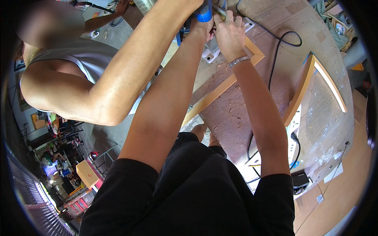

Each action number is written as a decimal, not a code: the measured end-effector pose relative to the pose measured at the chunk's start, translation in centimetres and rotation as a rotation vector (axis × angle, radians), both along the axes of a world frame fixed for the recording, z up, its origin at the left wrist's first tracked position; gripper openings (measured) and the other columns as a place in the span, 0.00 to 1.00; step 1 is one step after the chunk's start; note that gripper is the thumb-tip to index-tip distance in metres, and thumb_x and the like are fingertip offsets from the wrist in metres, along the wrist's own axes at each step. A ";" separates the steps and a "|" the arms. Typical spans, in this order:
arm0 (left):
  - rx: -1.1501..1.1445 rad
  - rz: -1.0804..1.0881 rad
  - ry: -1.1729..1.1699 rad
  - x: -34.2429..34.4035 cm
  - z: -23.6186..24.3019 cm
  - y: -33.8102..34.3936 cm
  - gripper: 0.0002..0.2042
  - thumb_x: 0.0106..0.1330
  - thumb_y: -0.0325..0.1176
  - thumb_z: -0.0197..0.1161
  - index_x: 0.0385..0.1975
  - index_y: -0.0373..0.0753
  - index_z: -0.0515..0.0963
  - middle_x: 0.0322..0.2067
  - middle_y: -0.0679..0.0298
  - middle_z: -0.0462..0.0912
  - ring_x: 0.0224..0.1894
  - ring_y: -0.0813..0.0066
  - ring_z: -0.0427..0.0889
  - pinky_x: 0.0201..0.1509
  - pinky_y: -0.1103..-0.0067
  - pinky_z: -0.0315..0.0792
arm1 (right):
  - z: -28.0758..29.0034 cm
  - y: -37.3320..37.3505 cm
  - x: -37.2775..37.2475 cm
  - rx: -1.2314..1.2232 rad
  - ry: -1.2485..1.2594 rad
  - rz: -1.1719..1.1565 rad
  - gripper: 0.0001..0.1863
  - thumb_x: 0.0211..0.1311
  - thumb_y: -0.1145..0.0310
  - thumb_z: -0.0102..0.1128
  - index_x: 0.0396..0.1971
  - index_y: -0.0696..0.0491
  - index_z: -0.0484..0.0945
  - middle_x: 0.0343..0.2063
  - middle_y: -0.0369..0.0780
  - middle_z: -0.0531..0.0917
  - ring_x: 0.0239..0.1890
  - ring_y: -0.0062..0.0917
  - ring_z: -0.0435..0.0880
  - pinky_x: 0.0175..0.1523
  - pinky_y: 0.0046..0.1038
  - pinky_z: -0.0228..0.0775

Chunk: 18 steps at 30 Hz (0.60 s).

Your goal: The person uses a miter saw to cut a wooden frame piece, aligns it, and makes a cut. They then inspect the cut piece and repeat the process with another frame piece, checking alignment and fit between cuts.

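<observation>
Well forward, left hand sits beside palm-down right hand — can't tell if they're gripping.

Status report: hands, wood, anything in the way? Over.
Left hand and right hand close together by blue tool, grips unclear. Wooden frame nearby. Co-worker's arm close on left; black cord on right.

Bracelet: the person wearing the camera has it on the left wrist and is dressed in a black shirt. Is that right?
Not quite: the head view shows the bracelet at the wrist of the right hand, not the left. The shirt is black, as you say.
</observation>
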<state>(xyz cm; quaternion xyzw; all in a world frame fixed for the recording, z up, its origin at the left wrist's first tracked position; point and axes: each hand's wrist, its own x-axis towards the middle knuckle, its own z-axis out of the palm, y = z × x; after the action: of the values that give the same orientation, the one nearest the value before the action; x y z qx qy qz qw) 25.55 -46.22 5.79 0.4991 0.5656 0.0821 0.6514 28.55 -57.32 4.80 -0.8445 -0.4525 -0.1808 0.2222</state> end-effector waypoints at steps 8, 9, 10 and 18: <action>-0.021 -0.006 -0.061 0.5 0.7 0.3 0.12 0.67 0.49 0.62 0.28 0.49 0.78 0.21 0.72 0.77 0.25 0.79 0.76 0.26 0.77 0.72 | 0.1 0.0 0.0 -0.010 0.010 0.005 0.16 0.55 0.66 0.65 0.45 0.46 0.84 0.44 0.42 0.79 0.44 0.43 0.80 0.50 0.43 0.77; -0.024 -0.009 -0.072 0.5 0.7 0.3 0.13 0.67 0.49 0.62 0.28 0.49 0.77 0.21 0.71 0.76 0.25 0.78 0.76 0.26 0.77 0.71 | 0.1 0.0 0.0 -0.011 0.013 0.007 0.16 0.54 0.66 0.65 0.45 0.46 0.84 0.44 0.42 0.79 0.44 0.43 0.80 0.50 0.43 0.76; -0.029 -0.009 -0.084 0.5 0.8 0.3 0.13 0.67 0.50 0.62 0.27 0.49 0.77 0.21 0.71 0.76 0.25 0.78 0.76 0.26 0.77 0.71 | 0.1 -0.1 0.0 -0.011 0.015 0.010 0.16 0.54 0.66 0.65 0.45 0.46 0.84 0.44 0.42 0.79 0.44 0.43 0.80 0.50 0.43 0.76; -0.091 -0.021 -0.273 0.4 2.3 0.0 0.17 0.67 0.54 0.60 0.23 0.50 0.75 0.18 0.70 0.75 0.22 0.76 0.75 0.25 0.75 0.70 | -0.2 0.1 0.0 -0.008 -0.007 -0.012 0.17 0.47 0.61 0.74 0.39 0.46 0.85 0.42 0.40 0.79 0.45 0.41 0.80 0.49 0.39 0.74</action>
<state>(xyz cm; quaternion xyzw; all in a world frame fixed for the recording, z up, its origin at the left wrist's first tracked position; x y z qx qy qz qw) 25.97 -46.24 8.06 0.4591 0.4697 0.1164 0.7450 28.55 -57.22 4.63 -0.8474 -0.4490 -0.1831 0.2163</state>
